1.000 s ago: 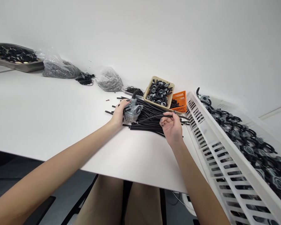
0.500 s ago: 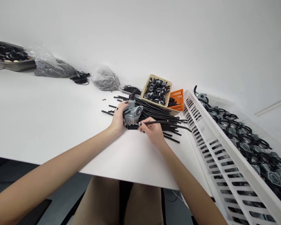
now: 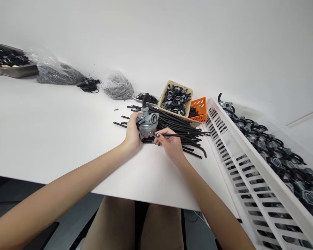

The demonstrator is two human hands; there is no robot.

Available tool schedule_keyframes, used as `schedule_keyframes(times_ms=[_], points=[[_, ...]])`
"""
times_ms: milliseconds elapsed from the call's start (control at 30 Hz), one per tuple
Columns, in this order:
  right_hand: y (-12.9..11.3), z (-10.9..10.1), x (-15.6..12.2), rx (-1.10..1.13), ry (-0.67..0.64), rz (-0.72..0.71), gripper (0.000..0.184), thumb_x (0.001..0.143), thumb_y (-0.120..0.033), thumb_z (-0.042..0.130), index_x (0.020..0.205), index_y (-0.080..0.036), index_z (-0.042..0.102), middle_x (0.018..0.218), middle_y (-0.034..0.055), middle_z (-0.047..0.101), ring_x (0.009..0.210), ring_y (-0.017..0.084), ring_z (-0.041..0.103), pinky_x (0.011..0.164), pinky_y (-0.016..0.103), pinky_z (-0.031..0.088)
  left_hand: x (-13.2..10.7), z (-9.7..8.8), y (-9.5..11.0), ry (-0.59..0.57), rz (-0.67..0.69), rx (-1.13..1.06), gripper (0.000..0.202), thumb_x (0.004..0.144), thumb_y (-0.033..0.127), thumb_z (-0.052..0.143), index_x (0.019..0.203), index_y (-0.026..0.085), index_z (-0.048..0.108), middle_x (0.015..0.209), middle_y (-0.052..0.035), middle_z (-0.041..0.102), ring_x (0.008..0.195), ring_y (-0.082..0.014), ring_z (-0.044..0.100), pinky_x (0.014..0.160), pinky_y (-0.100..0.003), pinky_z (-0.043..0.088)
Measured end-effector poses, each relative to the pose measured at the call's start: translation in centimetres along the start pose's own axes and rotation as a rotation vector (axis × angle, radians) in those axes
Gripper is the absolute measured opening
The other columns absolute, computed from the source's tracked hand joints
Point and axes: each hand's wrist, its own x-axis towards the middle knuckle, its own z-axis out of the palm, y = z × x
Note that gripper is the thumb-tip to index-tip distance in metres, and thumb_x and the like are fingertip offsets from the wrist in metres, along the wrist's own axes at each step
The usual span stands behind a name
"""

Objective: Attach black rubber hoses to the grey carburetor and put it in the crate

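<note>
- Carburetor (image 3: 146, 124): sat wrapped in the left hand (image 3: 132, 133), fingers closed round its back, black elbow cap up, round port turned toward the right hand (image 3: 170, 144).
- Pinched one black hose (image 3: 179, 135) between thumb and fingertips of the right hand, remaining fingers curled under.
- Brought the hose tip just beside the carburetor's lower side; could not tell whether touching.
- Trailed the hose's free length away to the right of that hand, across the pile of hoses (image 3: 177, 123) lying just beyond both hands on the table (image 3: 54, 132).
- Called, by judgement, for a pinch close to the tip so the hose would not buckle, and for lining it up straight before any push.
- Needed, likely, a firm left-hand brace against that push; fitting point too small to make out.
- Risked, perhaps, snagging the trailing end on the loose pile.
- Stood farther out beyond the right hand: tan tray (image 3: 162, 97) of fittings, orange basket (image 3: 200, 106); off to its right, white slatted crate (image 3: 237, 163).
</note>
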Motion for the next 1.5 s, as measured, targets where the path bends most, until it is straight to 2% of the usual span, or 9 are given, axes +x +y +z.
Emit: schedule_keyframes(times_ms=[100,333,500,633,900,1100,1300,1400,1500], points=[[-0.9,-0.7,0.0,0.061,-0.004,0.005,0.030,0.073,-0.047,0.075,0.081,-0.021,0.063,0.062,-0.0013,0.064,0.057,0.012,0.058,0.056,0.026,0.046,0.1,0.1,0.4,0.072,0.093,-0.048,0.030,0.078,0.049,0.060,0.085,0.021,0.059,0.076,0.0003,0.067,0.077,-0.0197,0.066,0.067,-0.028,0.052],[-0.6,-1.4,0.3,0.131,0.129,0.010,0.039,0.058,-0.044,0.085,0.077,-0.021,0.060,0.065,-0.0030,0.057,0.060,0.012,0.053,0.058,0.026,0.046,-0.4,0.0,0.2,-0.101,-0.094,0.015,0.039,0.074,0.056,0.059,0.084,0.018,0.063,0.077,-0.0030,0.071,0.083,-0.0256,0.069,0.069,-0.033,0.054],[-0.3,-1.4,0.6,0.086,0.240,-0.034,0.051,0.048,-0.034,0.090,0.081,-0.024,0.053,0.068,-0.0063,0.048,0.061,0.010,0.046,0.056,0.022,0.045,-0.8,0.2,0.0,-0.161,-0.001,0.114,0.033,0.069,0.049,0.065,0.080,0.018,0.065,0.078,-0.0026,0.071,0.085,-0.0264,0.068,0.067,-0.032,0.054],[-0.5,-1.2,0.7,0.104,0.254,-0.031,0.058,0.044,-0.031,0.091,0.085,-0.024,0.051,0.078,-0.0044,0.052,0.065,0.009,0.049,0.057,0.021,0.045,-0.8,0.2,0.2,-0.138,-0.010,0.113,0.035,0.069,0.051,0.065,0.082,0.018,0.065,0.079,-0.0030,0.071,0.085,-0.0257,0.068,0.070,-0.032,0.054],[-0.4,-1.0,0.1,0.013,0.272,-0.119,0.053,0.054,-0.028,0.088,0.094,-0.025,0.052,0.095,-0.0004,0.056,0.073,0.011,0.052,0.061,0.024,0.047,-0.7,0.1,0.4,-0.166,-0.028,0.115,0.039,0.069,0.055,0.064,0.082,0.017,0.065,0.078,-0.0043,0.070,0.084,-0.0261,0.068,0.066,-0.031,0.053],[0.0,-1.6,0.1,-0.058,0.215,-0.168,0.048,0.059,-0.034,0.086,0.098,-0.024,0.060,0.108,0.0045,0.057,0.080,0.014,0.054,0.065,0.027,0.050,-1.0,0.4,0.6,-0.145,-0.093,0.067,0.039,0.069,0.052,0.064,0.085,0.017,0.065,0.079,-0.0030,0.071,0.081,-0.0236,0.069,0.064,-0.028,0.053],[0.1,-1.4,0.2,0.060,0.129,-0.198,0.046,0.058,-0.045,0.086,0.087,-0.021,0.060,0.120,0.0103,0.061,0.093,0.021,0.063,0.070,0.033,0.052,-1.4,0.6,1.1,-0.217,-0.314,-0.011,0.043,0.074,0.055,0.056,0.085,0.015,0.067,0.072,-0.0048,0.070,0.070,-0.0233,0.068,0.057,-0.030,0.054],[0.0,-1.4,0.1,0.038,0.120,-0.210,0.047,0.058,-0.047,0.086,0.085,-0.022,0.057,0.121,0.0107,0.063,0.102,0.024,0.063,0.077,0.035,0.052,-1.5,0.7,1.4,-0.239,-0.391,-0.053,0.045,0.078,0.056,0.051,0.086,0.015,0.067,0.067,-0.0043,0.068,0.060,-0.0212,0.065,0.050,-0.028,0.051],[-0.4,-1.5,0.1,-0.021,0.099,-0.232,0.045,0.059,-0.046,0.086,0.084,-0.022,0.056,0.128,0.0110,0.059,0.104,0.023,0.063,0.078,0.036,0.053,-1.6,0.8,1.6,-0.227,-0.428,-0.079,0.043,0.081,0.053,0.048,0.082,0.014,0.067,0.068,-0.0055,0.069,0.060,-0.0204,0.065,0.052,-0.028,0.053]])
